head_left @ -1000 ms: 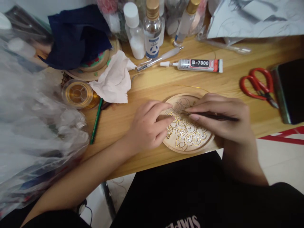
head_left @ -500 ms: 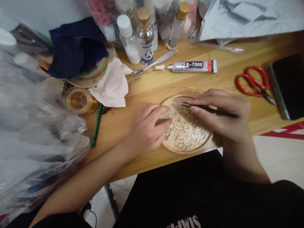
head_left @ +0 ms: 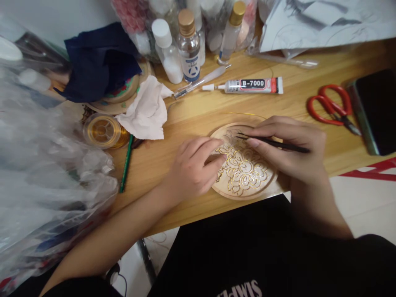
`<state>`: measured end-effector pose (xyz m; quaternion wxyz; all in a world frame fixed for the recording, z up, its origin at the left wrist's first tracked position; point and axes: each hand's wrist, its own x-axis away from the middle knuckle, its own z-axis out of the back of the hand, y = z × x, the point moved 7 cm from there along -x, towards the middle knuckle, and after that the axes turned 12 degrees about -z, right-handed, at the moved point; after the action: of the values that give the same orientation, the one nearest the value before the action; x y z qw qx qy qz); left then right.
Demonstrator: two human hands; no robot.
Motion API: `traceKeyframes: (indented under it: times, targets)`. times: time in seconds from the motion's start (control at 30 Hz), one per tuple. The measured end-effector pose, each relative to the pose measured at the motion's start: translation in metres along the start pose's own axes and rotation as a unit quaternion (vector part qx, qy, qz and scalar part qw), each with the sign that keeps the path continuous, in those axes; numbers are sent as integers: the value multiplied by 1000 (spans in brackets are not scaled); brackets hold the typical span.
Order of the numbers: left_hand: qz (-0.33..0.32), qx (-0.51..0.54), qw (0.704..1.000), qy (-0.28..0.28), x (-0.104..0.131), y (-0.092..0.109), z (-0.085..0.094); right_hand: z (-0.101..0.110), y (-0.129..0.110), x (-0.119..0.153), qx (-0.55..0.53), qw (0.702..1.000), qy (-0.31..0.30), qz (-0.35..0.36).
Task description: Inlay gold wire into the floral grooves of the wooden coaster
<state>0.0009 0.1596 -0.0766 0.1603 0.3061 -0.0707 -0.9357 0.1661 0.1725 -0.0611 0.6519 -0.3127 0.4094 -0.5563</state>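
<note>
A round wooden plate with a gold-outlined flower pattern lies near the table's front edge. My right hand is closed on dark tweezers, whose tips touch or hover just over the plate's upper part, where thin dark lines show. My left hand rests at the plate's left rim, its thumb and forefinger a little apart over the pattern; nothing can be made out between them. A thin gold wire runs behind the plate toward my right hand.
Behind the plate lies a B-7000 glue tube, with bottles farther back. Red-handled pliers and a black phone are at the right. Left are a wire spool, a green pencil, pale cloth and plastic bags.
The thumb and forefinger of my left hand have shifted very slightly to the right over the pattern. My right hand and the tweezers stay in nearly the same place.
</note>
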Motion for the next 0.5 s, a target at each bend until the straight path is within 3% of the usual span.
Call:
traceKeyframes:
  times: [0.37,0.5]
  targets:
    - [-4,-2,1000,-3,0,2,2,0,3,0,-11,1000,3,12]
    - [51,-10,998,29,2,-6,7,1,3,0,-12,1000,9,-1]
